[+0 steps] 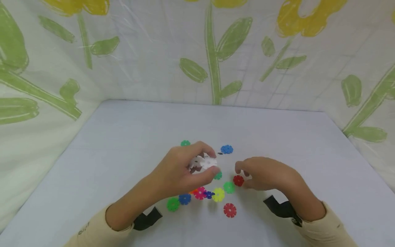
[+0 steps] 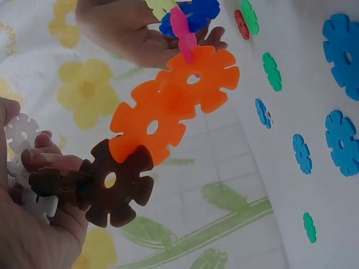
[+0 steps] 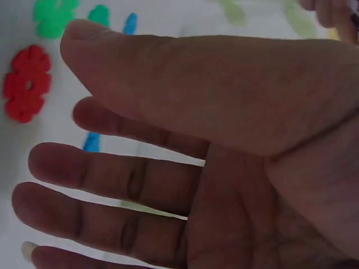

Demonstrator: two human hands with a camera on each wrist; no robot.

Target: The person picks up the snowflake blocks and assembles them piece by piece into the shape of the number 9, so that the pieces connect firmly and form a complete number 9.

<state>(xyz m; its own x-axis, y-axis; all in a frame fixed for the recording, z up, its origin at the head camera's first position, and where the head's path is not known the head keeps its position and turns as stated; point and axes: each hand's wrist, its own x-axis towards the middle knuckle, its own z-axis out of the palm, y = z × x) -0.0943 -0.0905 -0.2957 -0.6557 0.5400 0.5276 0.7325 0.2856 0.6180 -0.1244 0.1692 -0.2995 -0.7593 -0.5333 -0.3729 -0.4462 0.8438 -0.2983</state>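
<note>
White discs (image 1: 208,160) are pinched in the left hand (image 1: 180,168), a linked chain (image 2: 168,96) slung beneath — while a red disc (image 1: 238,180) is seen just left of the nearer right hand (image 1: 268,174), loosely spread and empty.

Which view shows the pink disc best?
Head: the pink disc appears nearly face-on, its notches visible. The left wrist view shows it edge-on, between an orange disc and a dark blue disc. Right wrist: not visible.
</note>
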